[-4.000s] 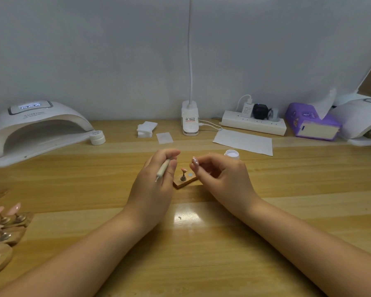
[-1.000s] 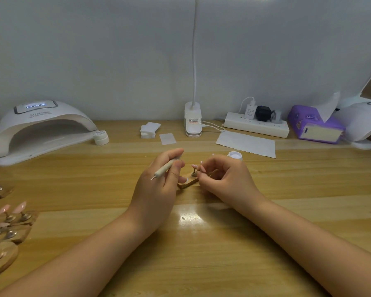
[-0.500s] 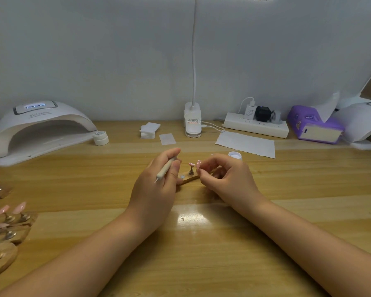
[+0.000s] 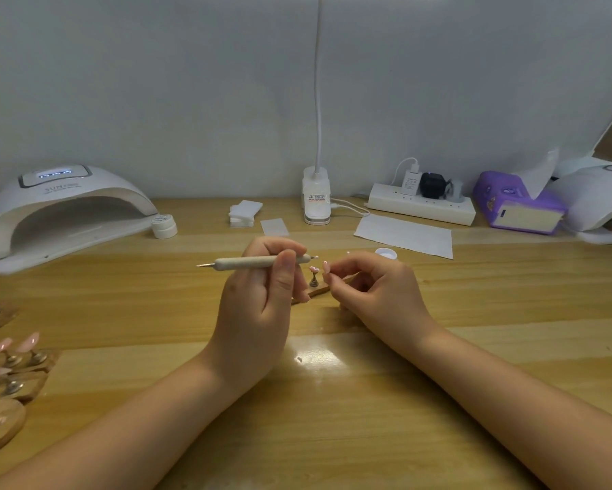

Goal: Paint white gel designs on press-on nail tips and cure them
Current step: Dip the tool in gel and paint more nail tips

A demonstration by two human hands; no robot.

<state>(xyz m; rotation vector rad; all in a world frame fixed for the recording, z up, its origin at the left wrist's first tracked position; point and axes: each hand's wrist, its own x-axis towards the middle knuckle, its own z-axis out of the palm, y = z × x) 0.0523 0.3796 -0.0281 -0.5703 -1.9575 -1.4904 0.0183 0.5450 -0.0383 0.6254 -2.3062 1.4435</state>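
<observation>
Beige double-ended dotting pen [image 4: 251,262] is lying level in left hand's [image 4: 258,305] grip | right hand [image 4: 375,291] is pinching small wooden stand [image 4: 320,291] just beside it | risk: loaded tip is hovering over pink nail tip [image 4: 314,269], could smear

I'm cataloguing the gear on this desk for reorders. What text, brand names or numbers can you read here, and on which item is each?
"SUN": on the top of the white nail lamp, left; smaller print beside it is blurred.
Lit display on the same lamp: unreadable.
Label on the desk lamp base: too small.
Lid print on the small white jar: too small.
Markings on the white charger: too small.
</observation>
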